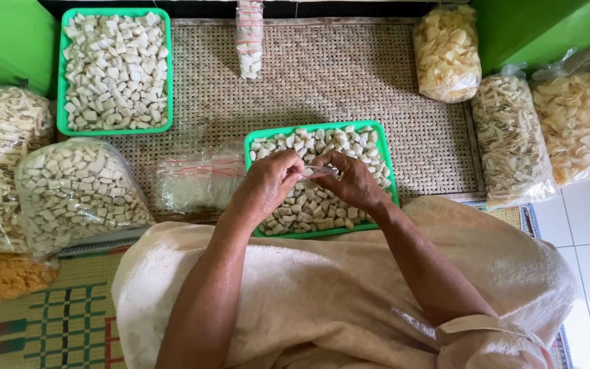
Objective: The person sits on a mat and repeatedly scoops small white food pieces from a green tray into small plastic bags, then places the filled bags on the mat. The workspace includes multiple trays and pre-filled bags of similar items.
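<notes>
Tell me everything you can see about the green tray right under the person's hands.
The green tray is a shallow rectangular basket, plastic by its look, with a raised rim. It lies flat on the woven mat, its near edge against the person's cream cloth-covered lap. It is filled with small pale off-white chunks. The left hand and right hand hover over it, pinching a small clear bag.

Two green plastic trays [61, 68] [385, 156] of pale cracker pieces, seven large filled clear plastic bags [76, 191], two hands [268, 184] [353, 181].
</notes>
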